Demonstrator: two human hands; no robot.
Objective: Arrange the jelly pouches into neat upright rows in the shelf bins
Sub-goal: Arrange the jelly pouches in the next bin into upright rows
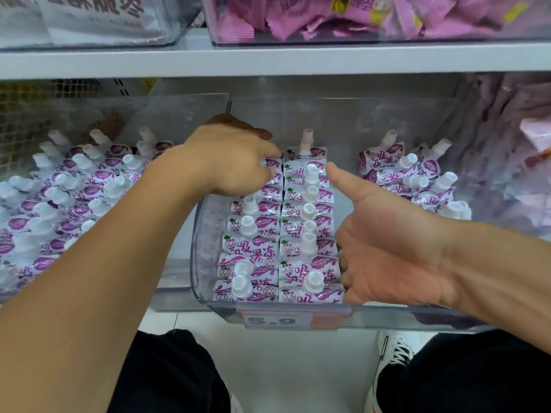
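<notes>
White and purple jelly pouches [301, 222] with white caps stand in two upright rows inside a clear shelf bin [202, 234]. My left hand [235, 162] reaches over the back of the left row, and its curled fingers grip the rear pouches [272, 163] there. My right hand [384, 248] lies flat against the right side of the right row, thumb raised, fingers pressing the front pouches. More pouches [417, 180] lie in a loose pile at the bin's right rear.
A neighbouring bin [59, 198] on the left holds several more of the same pouches. A price tag [286, 318] reading 5.9 hangs on the bin's front lip. The shelf board above [268, 61] carries bins of pink packets [357, 16]. Lilac bags [512, 150] fill the far right.
</notes>
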